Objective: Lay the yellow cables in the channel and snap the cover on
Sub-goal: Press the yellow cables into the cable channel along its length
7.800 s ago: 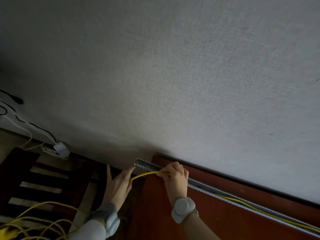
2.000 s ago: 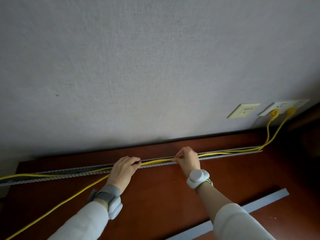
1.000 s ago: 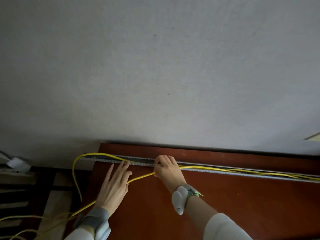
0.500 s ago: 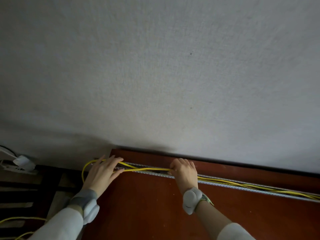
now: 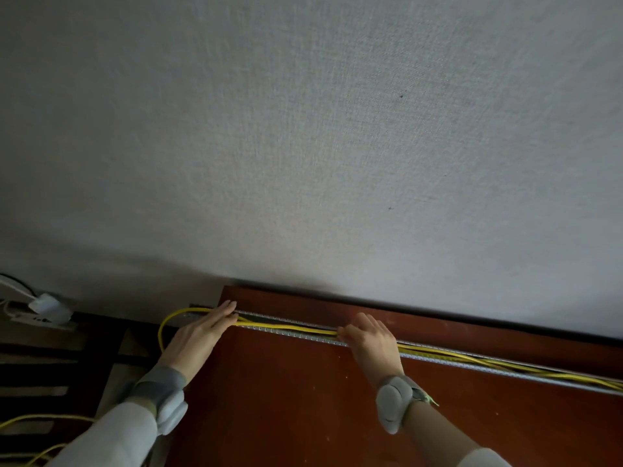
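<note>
yellow cables point(image 5: 290, 329) in channel point(image 5: 303, 336), both hands pressing

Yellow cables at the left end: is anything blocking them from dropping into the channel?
Nothing visible does. The channel is open, with no cover in view, and both the left hand and right hand rest on the yellow cables.

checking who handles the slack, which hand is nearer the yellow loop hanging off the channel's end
Left. The left hand lies flat at the channel end, right beside the yellow loop that curls off the desk edge. The right hand presses on the channel farther along, well away from it.
</note>
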The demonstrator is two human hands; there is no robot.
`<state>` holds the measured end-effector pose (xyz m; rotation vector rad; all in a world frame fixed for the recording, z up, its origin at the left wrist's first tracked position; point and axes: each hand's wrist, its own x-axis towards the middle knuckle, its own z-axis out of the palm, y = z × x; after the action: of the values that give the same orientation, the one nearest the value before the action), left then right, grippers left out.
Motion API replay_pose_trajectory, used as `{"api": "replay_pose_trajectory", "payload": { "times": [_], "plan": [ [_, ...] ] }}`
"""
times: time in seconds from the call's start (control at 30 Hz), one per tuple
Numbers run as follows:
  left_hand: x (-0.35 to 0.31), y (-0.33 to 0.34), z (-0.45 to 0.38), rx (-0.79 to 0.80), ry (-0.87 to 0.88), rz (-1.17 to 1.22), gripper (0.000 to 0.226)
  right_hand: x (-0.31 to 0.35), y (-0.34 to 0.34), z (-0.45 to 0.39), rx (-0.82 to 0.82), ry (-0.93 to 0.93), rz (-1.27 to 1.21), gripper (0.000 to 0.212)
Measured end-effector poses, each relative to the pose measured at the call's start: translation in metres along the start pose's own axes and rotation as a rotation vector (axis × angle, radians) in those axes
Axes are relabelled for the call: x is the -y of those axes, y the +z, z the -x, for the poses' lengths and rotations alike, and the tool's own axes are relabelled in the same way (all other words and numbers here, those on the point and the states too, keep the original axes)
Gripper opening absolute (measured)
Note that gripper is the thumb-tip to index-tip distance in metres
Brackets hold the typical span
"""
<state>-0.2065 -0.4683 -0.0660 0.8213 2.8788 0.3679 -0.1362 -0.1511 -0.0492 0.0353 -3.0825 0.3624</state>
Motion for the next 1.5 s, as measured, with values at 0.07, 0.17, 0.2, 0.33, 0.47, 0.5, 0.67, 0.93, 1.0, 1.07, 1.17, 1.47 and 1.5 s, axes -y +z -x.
{"api": "replay_pose_trajectory", "payload": {
  "times": [0.07, 0.17, 0.2, 0.33, 0.47, 0.5, 0.67, 0.93, 1.0, 1.07, 1.17, 1.47, 1.5],
  "plan": [
    [-0.003, -0.005, -0.002, -0.005, -0.017, -0.024, 0.078, 0.002, -0.001, -0.004, 0.006, 0.093, -0.056, 0.018],
    [-0.011, -0.009, -0.005, -0.021, -0.045, -0.092, 0.072, 0.01, -0.003, -0.013, 0.07, 0.145, -0.029, 0.005],
    [-0.014, -0.008, -0.008, -0.015, -0.067, -0.091, 0.068, 0.013, -0.004, -0.017, 0.075, 0.135, -0.007, 0.005],
    [-0.015, -0.001, -0.008, -0.027, -0.11, -0.116, 0.064, 0.048, -0.006, -0.032, 0.025, 0.015, -0.105, 0.015],
    [-0.011, -0.008, 0.004, -0.095, -0.086, -0.117, 0.051, 0.111, 0.007, -0.051, 0.107, -0.12, -0.204, 0.025],
    [-0.007, -0.008, 0.009, -0.125, -0.086, -0.109, 0.047, 0.124, 0.012, -0.055, 0.141, -0.137, -0.207, 0.029],
    [0.028, 0.002, 0.043, -0.142, -0.205, -0.128, 0.063, 0.167, 0.036, -0.065, 0.197, -0.185, -0.159, 0.028],
    [0.036, 0.019, 0.041, -0.106, -0.333, -0.119, 0.085, 0.177, 0.046, -0.073, 0.127, -0.292, -0.011, 0.02],
    [0.032, 0.022, 0.033, -0.14, -0.363, -0.106, 0.082, 0.179, 0.041, -0.073, 0.106, -0.375, 0.088, 0.02],
    [0.03, 0.026, 0.027, -0.168, -0.394, -0.095, 0.075, 0.181, 0.039, -0.075, 0.101, -0.444, 0.206, 0.021],
    [0.03, 0.026, 0.021, -0.224, -0.415, -0.041, 0.056, 0.178, 0.041, -0.077, 0.059, -0.464, 0.205, 0.021],
    [0.069, 0.0, 0.015, -0.234, -0.366, 0.292, 0.024, 0.175, 0.052, -0.078, 0.137, -0.155, -0.207, 0.008],
    [0.076, -0.002, 0.013, -0.24, -0.344, 0.362, 0.02, 0.175, 0.053, -0.078, 0.127, -0.081, -0.27, 0.01]
  ]
}}
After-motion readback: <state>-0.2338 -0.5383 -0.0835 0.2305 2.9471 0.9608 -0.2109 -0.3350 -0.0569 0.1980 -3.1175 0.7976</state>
